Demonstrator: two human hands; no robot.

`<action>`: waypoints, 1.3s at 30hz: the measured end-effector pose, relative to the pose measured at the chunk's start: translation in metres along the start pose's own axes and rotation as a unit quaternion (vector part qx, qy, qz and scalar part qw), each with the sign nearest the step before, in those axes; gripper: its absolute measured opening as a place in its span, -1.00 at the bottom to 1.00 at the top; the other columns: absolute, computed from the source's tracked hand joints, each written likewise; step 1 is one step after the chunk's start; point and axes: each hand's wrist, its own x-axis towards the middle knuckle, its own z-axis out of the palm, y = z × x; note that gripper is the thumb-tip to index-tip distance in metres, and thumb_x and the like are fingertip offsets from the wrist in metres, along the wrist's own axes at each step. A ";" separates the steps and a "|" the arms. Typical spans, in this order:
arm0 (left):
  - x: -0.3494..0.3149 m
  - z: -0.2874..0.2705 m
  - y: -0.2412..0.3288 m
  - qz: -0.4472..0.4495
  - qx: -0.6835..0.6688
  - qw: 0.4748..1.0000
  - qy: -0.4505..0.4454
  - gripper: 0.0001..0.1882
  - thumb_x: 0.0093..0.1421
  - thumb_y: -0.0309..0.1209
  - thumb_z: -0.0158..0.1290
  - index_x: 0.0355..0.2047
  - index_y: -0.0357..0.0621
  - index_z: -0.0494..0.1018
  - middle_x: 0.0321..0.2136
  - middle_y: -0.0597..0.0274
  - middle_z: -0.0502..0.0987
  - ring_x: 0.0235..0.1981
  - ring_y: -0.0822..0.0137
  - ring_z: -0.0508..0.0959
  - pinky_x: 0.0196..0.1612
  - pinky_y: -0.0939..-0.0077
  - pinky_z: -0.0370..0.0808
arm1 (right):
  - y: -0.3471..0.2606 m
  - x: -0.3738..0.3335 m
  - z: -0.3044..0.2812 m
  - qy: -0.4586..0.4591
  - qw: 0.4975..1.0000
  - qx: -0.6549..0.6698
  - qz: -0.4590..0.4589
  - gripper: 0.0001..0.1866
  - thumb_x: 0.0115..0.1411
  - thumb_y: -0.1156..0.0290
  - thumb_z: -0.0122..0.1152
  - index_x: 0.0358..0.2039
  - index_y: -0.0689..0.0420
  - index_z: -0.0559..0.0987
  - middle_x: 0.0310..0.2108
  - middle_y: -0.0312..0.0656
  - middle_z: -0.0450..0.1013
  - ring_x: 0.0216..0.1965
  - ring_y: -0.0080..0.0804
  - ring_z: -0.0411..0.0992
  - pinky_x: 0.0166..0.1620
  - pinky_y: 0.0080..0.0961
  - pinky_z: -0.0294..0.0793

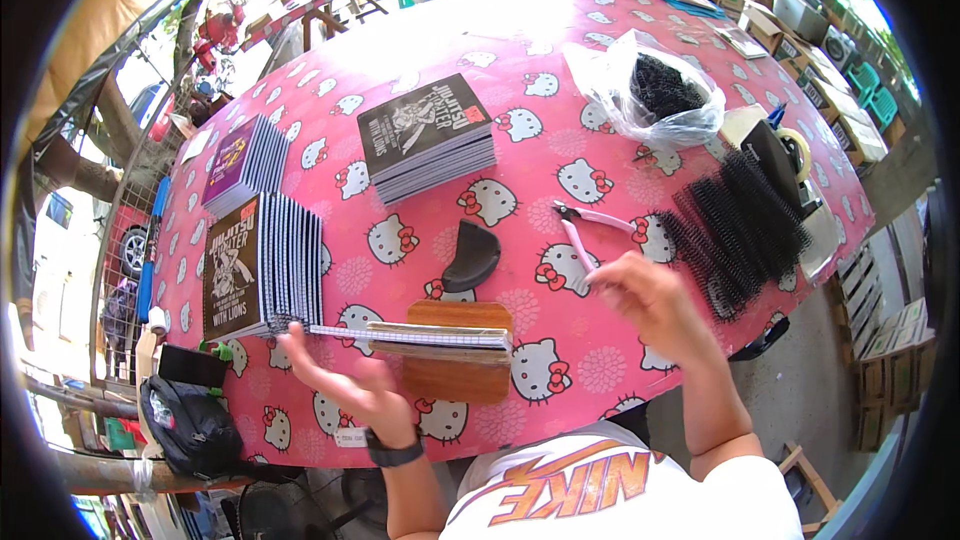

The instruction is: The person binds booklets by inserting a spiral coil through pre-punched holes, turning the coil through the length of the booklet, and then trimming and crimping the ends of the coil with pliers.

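Observation:
My left hand (350,385), wearing a dark wristband, is open, palm up and fingers spread. Its fingertips are by the near corner of a stack of black-covered spiral-bound books (235,270). A thin white edge of pages (340,333) runs from there to booklets (440,337) standing edge-up on a brown wooden stand (458,380). My right hand (650,300) has its fingers curled and pinched over one handle of pink-handled cutting pliers (580,230). The pliers seem to lie on the table with handles apart; whether the fingers grip them is unclear.
A black half-round piece (472,257) lies mid-table. Beyond it are another black book stack (430,135) and a purple stack (245,165). Black binding coils (735,225) are heaped at right, near a plastic bag (655,90) of coils. A backpack (190,425) sits at the left edge.

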 end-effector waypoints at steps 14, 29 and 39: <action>-0.028 0.047 0.035 0.195 0.155 0.937 -0.244 -0.66 -0.12 -0.14 0.20 -0.33 0.06 0.46 -0.35 0.34 0.38 -0.10 0.26 0.36 0.22 -0.21 -0.37 | -0.018 0.020 0.051 -0.012 0.991 0.093 -0.098 -0.75 -0.03 0.58 0.27 -0.27 0.10 0.57 -0.38 -0.21 0.40 -0.34 -0.36 0.45 -0.33 -0.49 0.45; -0.025 0.037 0.040 0.192 0.150 0.934 -0.263 -0.51 -0.07 -0.16 0.16 -0.10 0.02 0.41 -0.24 0.32 0.41 -0.05 0.25 0.38 0.21 -0.23 -0.31 | -0.027 0.028 0.045 -0.134 0.982 0.082 -0.105 -0.64 0.01 0.51 0.24 -0.12 0.18 0.47 -0.42 -0.15 0.44 -0.44 -0.24 0.46 -0.35 -0.40 0.46; -0.006 0.016 0.044 0.211 0.051 0.914 -0.344 -0.83 0.02 -0.22 0.13 -0.34 0.14 0.51 -0.39 0.43 0.42 -0.24 0.36 0.43 0.19 -0.10 -0.28 | 0.018 0.098 0.061 -0.317 0.941 0.113 -0.032 -0.53 0.11 0.40 0.21 0.05 0.15 0.37 -0.23 -0.08 0.47 -0.24 -0.33 0.46 -0.17 -0.45 0.45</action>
